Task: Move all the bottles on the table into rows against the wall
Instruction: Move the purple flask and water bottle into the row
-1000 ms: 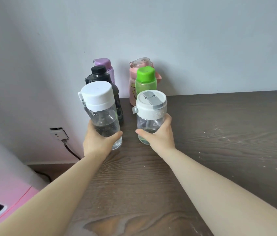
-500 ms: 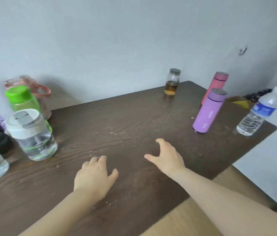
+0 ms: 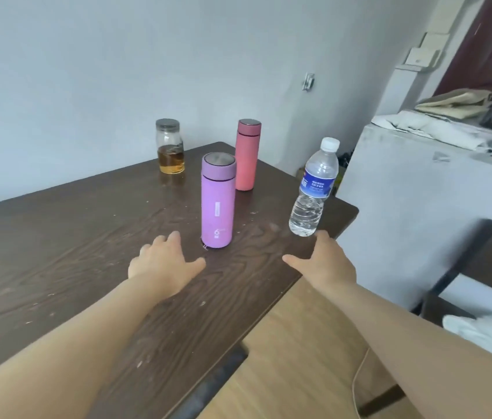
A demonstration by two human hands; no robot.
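A purple flask (image 3: 217, 201) stands upright on the dark wooden table (image 3: 57, 243), just beyond my left hand (image 3: 163, 264), which is open and empty a little short of its base. A clear water bottle with a blue label (image 3: 314, 189) stands near the table's right edge, right above my open right hand (image 3: 326, 264). Behind the purple flask stands a pink flask (image 3: 247, 155). A glass jar with amber liquid (image 3: 170, 146) sits close to the wall. Neither hand touches a bottle.
The table's right corner (image 3: 350, 210) is close to the water bottle. A grey ledge (image 3: 420, 192) with clutter rises to the right. Wooden floor (image 3: 293, 343) lies below the table's front edge, with a dark frame (image 3: 462, 261) at the right.
My view has swung right, away from the bottles grouped at the left wall. Both hands let go of the clear bottles and moved right, now close to the purple flask and the water bottle.
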